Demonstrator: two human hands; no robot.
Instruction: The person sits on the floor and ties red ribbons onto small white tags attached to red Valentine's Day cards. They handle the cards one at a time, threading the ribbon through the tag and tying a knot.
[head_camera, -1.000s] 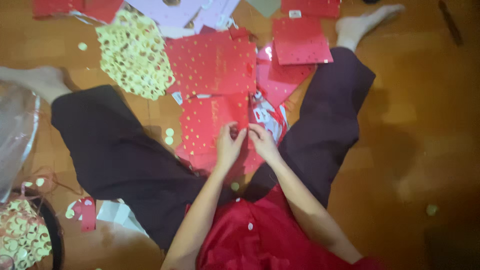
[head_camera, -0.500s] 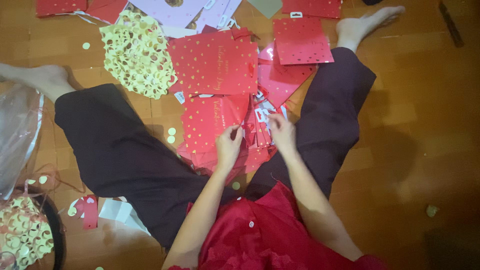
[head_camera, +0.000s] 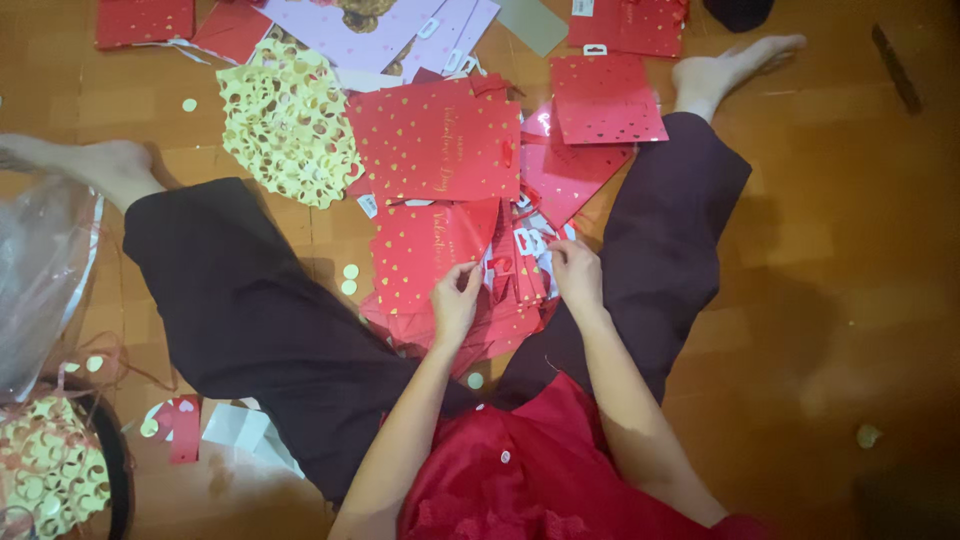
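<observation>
We are sitting on the wooden floor (head_camera: 860, 300) with our legs spread wide. Between our legs is lying a pile of red gift bags (head_camera: 470, 300) with little gold hearts on them. Our left hand (head_camera: 455, 303) is resting on the top red gift bag (head_camera: 425, 262), and its fingers (head_camera: 468, 275) are pinching the bag's right edge. Our right hand (head_camera: 577, 275) is sitting just beside the pile, with its fingers (head_camera: 556, 262) bent and closing on the white hanger tags (head_camera: 527, 242) there. Another big red gift bag (head_camera: 437, 140) is lying flat just past the pile. A gold paper sheet full of cut holes (head_camera: 288, 122) is lying to its left. A smaller red bag (head_camera: 606, 100) is lying near our right foot (head_camera: 735, 65). Small gold paper dots (head_camera: 349, 279) are lying on the floor by our left leg.
</observation>
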